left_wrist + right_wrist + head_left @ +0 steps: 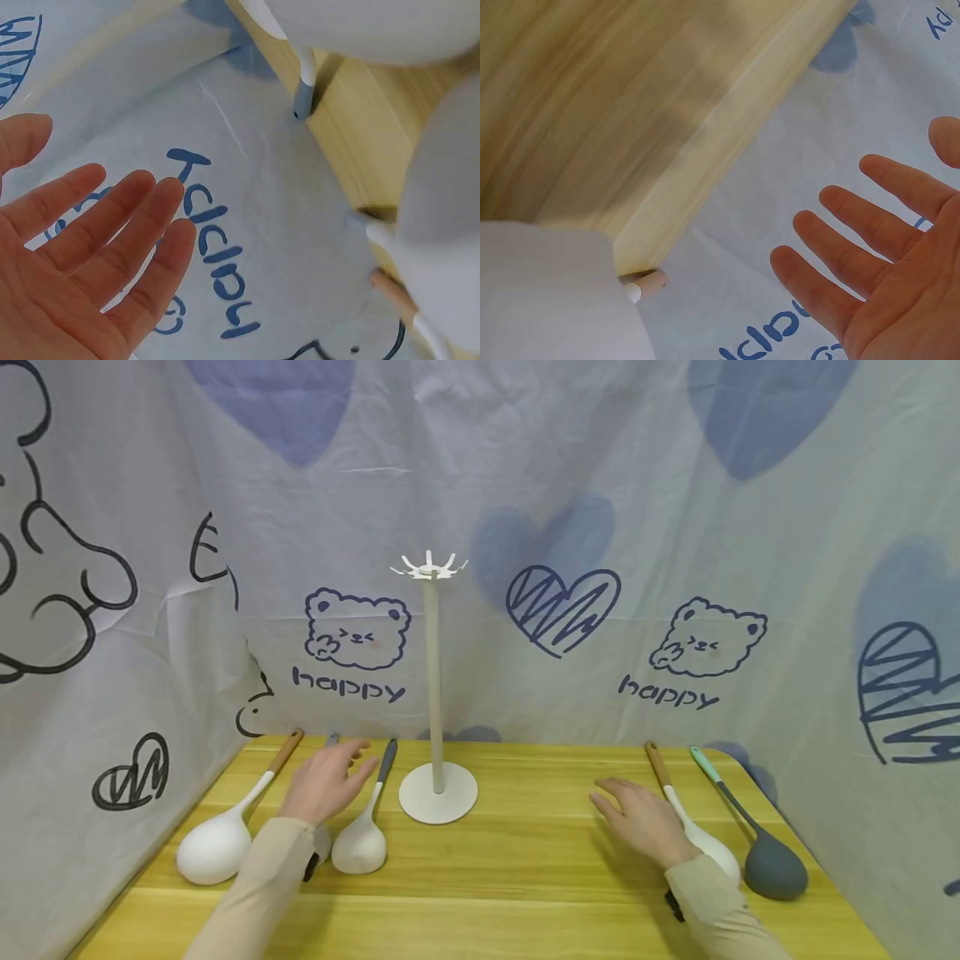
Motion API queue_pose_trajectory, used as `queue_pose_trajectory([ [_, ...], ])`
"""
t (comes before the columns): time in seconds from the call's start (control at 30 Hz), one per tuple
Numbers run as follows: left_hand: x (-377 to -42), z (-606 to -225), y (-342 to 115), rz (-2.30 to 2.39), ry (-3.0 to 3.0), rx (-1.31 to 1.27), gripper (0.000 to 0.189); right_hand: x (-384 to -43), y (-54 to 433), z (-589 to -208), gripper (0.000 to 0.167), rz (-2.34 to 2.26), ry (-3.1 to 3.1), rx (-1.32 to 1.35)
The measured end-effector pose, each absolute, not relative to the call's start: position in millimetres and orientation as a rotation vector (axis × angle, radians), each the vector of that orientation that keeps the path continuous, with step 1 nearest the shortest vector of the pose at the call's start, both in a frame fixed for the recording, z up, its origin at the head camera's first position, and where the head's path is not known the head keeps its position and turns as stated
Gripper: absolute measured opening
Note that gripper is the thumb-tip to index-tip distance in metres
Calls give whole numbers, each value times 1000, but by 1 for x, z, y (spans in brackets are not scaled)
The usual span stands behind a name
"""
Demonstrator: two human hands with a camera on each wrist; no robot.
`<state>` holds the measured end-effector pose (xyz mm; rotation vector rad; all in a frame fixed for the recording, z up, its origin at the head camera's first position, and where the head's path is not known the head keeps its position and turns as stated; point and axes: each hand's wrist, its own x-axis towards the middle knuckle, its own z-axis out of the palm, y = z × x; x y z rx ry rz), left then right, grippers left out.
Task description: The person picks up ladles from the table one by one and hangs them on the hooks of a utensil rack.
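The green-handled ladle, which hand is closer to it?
Right. The right hand is left of the green-handled ladle; the left hand is far across, beyond the white stand.

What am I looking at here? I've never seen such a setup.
No robot here: these are a person's left hand and right hand, open and holding nothing. The wide picture comes from a head camera; the second and third, from cameras on the left and right wrists. On the wooden table stands a white rack with hooks. Left of it lie a brown-handled ladle, a grey-handled ladle and a third ladle mostly hidden by the left hand; to the right, a white ladle and a dark grey ladle.
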<state>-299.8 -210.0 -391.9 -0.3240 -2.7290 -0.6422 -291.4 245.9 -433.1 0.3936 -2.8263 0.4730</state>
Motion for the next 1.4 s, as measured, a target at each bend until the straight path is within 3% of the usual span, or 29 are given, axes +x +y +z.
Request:
queue_pose_trajectory([
  [0.33,-305,-381,-195,-949,-2741,-292,48,-292,244,-436,44,518,-2792,405],
  [1.4,-333,-358,-147,-1184,-2585,-281,48,-281,245,-439,43,748,-2787,232],
])
